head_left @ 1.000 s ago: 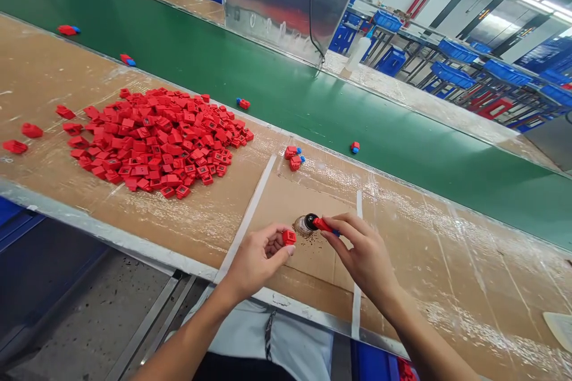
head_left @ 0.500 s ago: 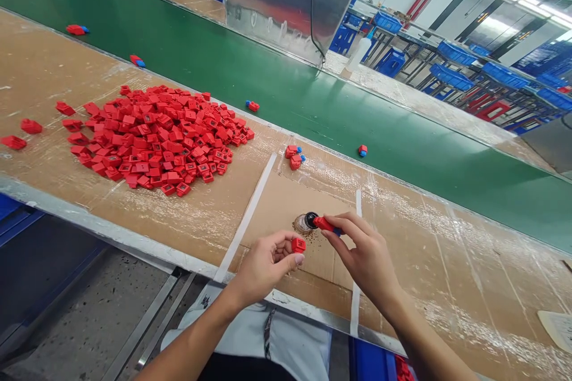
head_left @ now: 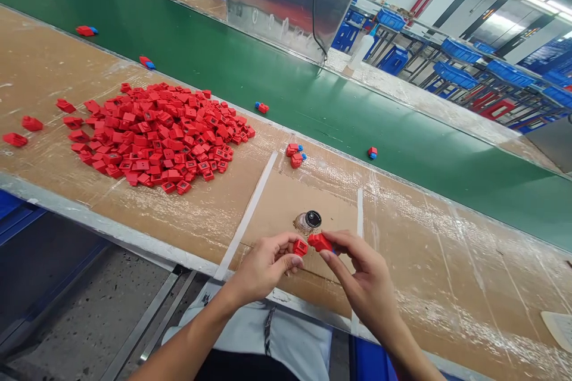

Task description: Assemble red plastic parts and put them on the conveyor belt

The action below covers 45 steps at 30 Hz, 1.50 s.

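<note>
Between the thumb and fingers of my left hand (head_left: 267, 263) is a small red plastic block (head_left: 300, 247), its square opening facing up and to the right. My right hand (head_left: 361, 265) pinches a longer red plastic piece (head_left: 320, 242) with a bit of blue at its lower end, mostly hidden by the fingers. The two pieces are close together; I cannot tell whether they touch. Just beyond them a round black-topped post (head_left: 313, 218) stands on the cardboard, with a brownish ring and specks around its base.
A large heap of red blocks (head_left: 156, 134) lies on the cardboard-covered bench (head_left: 196, 220) to the left. Two red-and-blue pieces (head_left: 295, 159) sit near the belt's edge. More such pieces lie along the green conveyor belt (head_left: 205, 53). A metal housing (head_left: 286, 6) spans the belt.
My right hand has drawn its piece back from the black-topped post, down towards the left-hand block. The red-and-blue pieces on the belt have shifted right. My left hand has barely moved.
</note>
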Tool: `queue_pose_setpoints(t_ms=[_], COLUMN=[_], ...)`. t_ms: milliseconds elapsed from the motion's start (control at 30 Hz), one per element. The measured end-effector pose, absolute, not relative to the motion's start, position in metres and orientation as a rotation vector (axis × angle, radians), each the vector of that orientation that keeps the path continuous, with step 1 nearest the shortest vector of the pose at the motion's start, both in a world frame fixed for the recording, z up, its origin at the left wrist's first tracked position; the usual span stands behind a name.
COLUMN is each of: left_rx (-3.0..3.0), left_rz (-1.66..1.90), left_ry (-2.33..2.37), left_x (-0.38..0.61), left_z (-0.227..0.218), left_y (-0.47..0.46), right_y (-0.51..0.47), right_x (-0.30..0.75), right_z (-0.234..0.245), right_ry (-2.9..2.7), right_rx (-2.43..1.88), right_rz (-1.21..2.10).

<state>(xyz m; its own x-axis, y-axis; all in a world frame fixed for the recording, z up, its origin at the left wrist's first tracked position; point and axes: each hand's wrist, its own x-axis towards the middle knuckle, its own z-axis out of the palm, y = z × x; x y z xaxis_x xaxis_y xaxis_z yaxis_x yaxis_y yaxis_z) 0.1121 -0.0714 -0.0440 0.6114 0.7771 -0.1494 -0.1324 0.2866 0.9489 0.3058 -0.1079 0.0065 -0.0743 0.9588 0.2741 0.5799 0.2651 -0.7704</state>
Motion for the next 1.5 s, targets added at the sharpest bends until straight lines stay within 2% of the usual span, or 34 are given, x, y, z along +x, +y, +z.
queue_pose_setpoints(t_ms=[500,1133,1367,1500], left_rx=[1.179,1.324,1.240,1.207], left_rz=[0.624,0.494,0.431,0.350], left_ry=[0.676,0.699,0.675,0.682], left_x=[0.112,0.105,0.108,0.095], left_z=[-0.041,-0.042,-0.040,-0.028], left_y=[-0.071,-0.069,-0.067,-0.056], right_y=[-0.115,-0.128,-0.135,-0.168], right_x=[0.305,0.294,0.285,0.310], right_z=[-0.004,-0.021,-0.032,-0.045], right_ry=[-1.822,-1.975,-1.785,-1.497], right_rx=[-1.426,-1.386,-1.406,-1.546], right_rz=[0.666,0.538,0.577,0.517])
